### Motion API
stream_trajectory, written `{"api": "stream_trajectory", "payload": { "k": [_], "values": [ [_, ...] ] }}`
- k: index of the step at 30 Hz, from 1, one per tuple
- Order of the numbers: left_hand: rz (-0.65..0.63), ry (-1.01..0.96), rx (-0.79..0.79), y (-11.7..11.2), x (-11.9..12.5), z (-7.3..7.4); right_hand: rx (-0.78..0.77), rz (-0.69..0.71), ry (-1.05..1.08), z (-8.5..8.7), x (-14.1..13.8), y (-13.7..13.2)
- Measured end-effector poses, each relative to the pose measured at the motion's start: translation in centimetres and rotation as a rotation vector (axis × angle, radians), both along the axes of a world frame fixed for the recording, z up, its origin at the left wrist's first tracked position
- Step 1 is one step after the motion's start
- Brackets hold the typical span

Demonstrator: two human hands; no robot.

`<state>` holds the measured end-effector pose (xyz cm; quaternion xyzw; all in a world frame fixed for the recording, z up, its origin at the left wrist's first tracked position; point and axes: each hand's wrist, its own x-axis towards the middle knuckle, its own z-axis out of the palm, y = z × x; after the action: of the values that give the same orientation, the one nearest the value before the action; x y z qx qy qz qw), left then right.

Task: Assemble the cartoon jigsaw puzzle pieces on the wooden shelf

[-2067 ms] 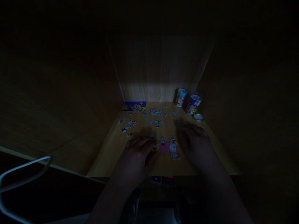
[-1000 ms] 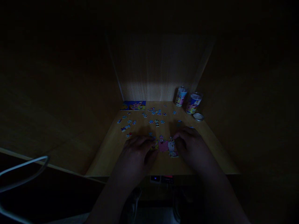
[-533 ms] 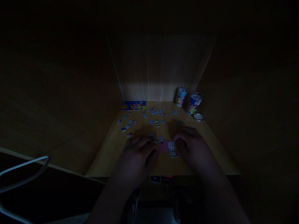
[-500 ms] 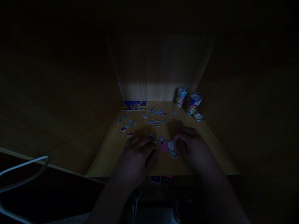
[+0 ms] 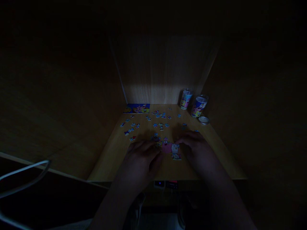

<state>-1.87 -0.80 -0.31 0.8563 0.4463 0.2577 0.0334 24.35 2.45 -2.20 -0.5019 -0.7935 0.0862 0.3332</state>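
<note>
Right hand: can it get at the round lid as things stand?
Probably yes. The lid lies just beyond the right hand, with only a flat loose piece seen between them. Its fingertips are now at the edge of the joined pieces, so they'd need to leave those.

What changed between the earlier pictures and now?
The right hand has moved left to the right end of the joined puzzle pieces, which have shifted slightly left and forward. Any grip is unclear. The left hand stays at their left end; the cans and lid stayed put.
</note>
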Motion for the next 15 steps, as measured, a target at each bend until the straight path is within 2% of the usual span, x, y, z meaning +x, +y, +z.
{"api": "stream_trajectory", "payload": {
  "k": [11, 15],
  "values": [
    [-0.080, -0.022, 0.025, -0.18, -0.08, -0.25, 0.003, 0.083, -0.056, -0.17, -0.08, 0.06],
    [-0.075, -0.030, 0.029, -0.06, -0.01, -0.33, 0.006, 0.083, -0.083, -0.30, -0.17, -0.11]
  ]
}}
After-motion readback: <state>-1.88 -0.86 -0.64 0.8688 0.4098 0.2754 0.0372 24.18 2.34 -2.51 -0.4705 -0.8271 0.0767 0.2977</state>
